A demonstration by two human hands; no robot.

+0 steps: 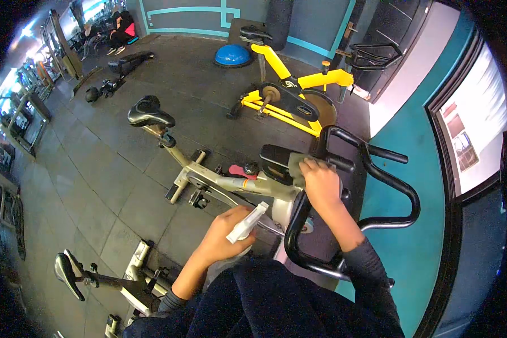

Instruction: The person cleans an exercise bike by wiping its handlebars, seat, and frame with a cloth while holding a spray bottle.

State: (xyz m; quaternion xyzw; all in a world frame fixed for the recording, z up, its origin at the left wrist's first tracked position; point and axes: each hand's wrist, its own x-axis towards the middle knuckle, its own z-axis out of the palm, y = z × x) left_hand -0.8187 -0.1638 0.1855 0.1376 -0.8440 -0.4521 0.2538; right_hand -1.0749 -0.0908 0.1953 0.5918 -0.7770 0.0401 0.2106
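Observation:
My left hand (222, 235) is closed around a spray bottle (247, 224); its white trigger head points up and right, and the bottle's body is mostly hidden by my hand and clothing. Under my right hand (321, 183) is a greyish cloth (296, 168), which my fingers grip against the black console (277, 160) of an exercise bike. The bike's frame (231, 182) is pale gold, with a black saddle (151, 111) at its rear. Black handlebars (416, 197) curve around my right forearm.
A yellow exercise bike (312, 79) stands beyond, beside a blue balance dome (232, 55). Another bike's saddle (69, 276) is at lower left. A teal wall (403, 169) with a framed window borders the right. Two people sit far back left near a weight bench (130, 61).

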